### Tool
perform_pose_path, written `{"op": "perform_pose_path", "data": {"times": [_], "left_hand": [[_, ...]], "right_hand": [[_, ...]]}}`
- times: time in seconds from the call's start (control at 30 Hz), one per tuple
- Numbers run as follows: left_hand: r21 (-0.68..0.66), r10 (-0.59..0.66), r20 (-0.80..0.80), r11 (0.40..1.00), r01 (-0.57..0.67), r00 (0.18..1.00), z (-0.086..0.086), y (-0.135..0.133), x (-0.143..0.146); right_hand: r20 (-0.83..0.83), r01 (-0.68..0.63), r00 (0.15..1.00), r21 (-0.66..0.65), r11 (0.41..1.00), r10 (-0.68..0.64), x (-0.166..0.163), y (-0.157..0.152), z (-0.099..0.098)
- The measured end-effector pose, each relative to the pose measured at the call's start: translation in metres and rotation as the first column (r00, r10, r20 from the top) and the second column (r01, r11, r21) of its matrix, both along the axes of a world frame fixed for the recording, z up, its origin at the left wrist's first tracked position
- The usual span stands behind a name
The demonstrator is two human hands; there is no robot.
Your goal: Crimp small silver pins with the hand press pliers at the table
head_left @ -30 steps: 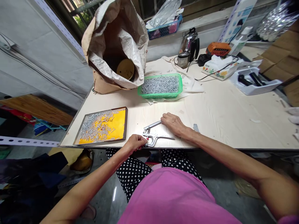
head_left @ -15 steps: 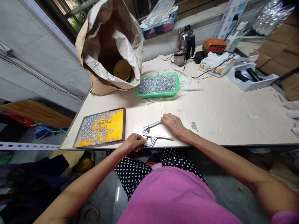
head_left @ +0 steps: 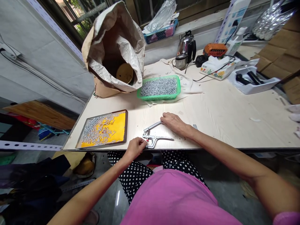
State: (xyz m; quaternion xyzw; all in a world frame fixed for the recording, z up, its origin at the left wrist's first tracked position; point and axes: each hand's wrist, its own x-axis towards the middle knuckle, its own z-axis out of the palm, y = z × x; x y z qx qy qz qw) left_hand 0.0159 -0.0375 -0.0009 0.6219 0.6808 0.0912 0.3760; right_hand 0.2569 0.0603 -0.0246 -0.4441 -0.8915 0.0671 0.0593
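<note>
A metal hand press tool (head_left: 153, 136) lies near the front edge of the pale table (head_left: 222, 106), its two handles spread apart. My right hand (head_left: 173, 122) rests palm down on the upper handle, fingers curled over it. At the tool's jaw, my left hand (head_left: 136, 147) is closed in a pinch; what it pinches is too small to make out. Left of the hands lies a yellow tray (head_left: 104, 128) with several small metal pins. A green basket (head_left: 159, 87) full of the same pins stands farther back.
A large open paper sack (head_left: 114, 47) stands at the back left. Behind the basket are a kettle (head_left: 187, 48), a steel mug (head_left: 180, 62), an orange device (head_left: 214, 50), a tissue box (head_left: 217, 68) and a white tray (head_left: 254, 79).
My left hand has slipped slightly down toward the table edge at the tool's jaw. The view has shifted a little; the right hand stays on the handle.
</note>
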Motion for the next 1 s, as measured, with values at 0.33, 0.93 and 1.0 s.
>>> {"op": "perform_pose_path", "data": {"times": [0.33,0.93,1.0], "left_hand": [[0.735,-0.335,-0.276,0.53,0.423,0.901,-0.018,-0.045,0.034],[0.791,-0.284,-0.199,0.518,0.325,0.938,-0.053,-0.052,0.039],[0.769,-0.292,-0.102,0.583,0.262,0.951,-0.045,-0.053,0.038]], "right_hand": [[0.068,0.026,0.997,0.033,0.999,-0.028,-0.007,-0.008,0.001],[0.082,-0.104,0.991,-0.042,0.994,0.107,-0.013,0.037,0.008],[0.056,-0.063,0.996,-0.024,0.998,0.064,-0.009,0.024,0.013]]}}
